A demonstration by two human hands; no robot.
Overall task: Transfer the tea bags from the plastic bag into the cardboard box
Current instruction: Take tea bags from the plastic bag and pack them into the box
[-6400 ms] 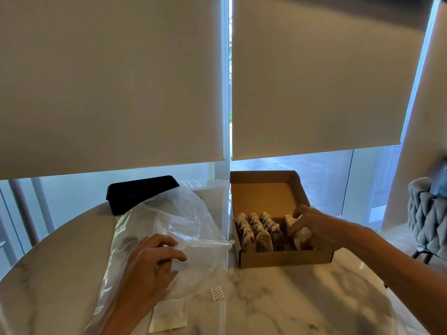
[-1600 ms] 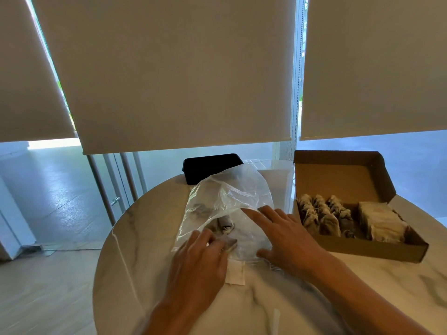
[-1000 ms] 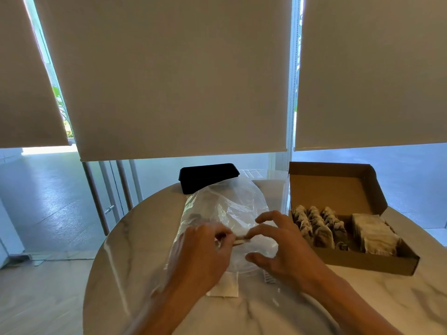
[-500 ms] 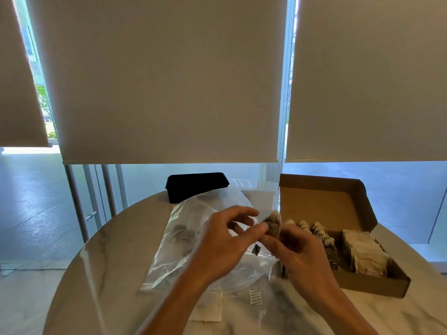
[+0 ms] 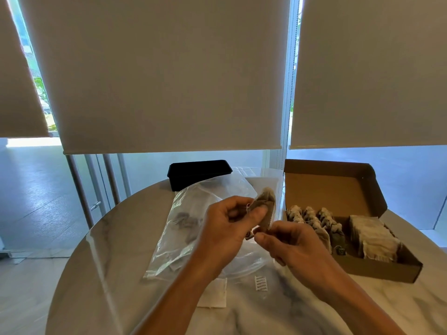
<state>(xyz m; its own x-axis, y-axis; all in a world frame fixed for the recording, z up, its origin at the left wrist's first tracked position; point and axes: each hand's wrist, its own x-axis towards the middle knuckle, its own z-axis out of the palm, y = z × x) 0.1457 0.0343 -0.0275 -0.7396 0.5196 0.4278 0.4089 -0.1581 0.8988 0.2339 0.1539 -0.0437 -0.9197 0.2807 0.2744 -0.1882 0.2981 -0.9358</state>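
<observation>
A brown tea bag (image 5: 265, 206) is held upright above the table between my two hands. My left hand (image 5: 226, 228) pinches its side with thumb and fingers. My right hand (image 5: 287, 240) pinches its lower end, near a small tag. Below and to the left lies the clear plastic bag (image 5: 183, 228), with a few dark tea bags showing through it. The open cardboard box (image 5: 338, 189) stands to the right, holding rows of tea bags (image 5: 314, 220) and a stack of flat pale ones (image 5: 372, 238).
A black tray (image 5: 197, 172) sits at the table's far edge behind the plastic bag. A white paper square (image 5: 214, 296) and a small white sachet (image 5: 260, 283) lie on the round marble table (image 5: 96, 274). Roller blinds and windows stand behind.
Both hands took a tea bag out of the plastic bag and lifted it. It now stands higher, held between both hands left of the box.
</observation>
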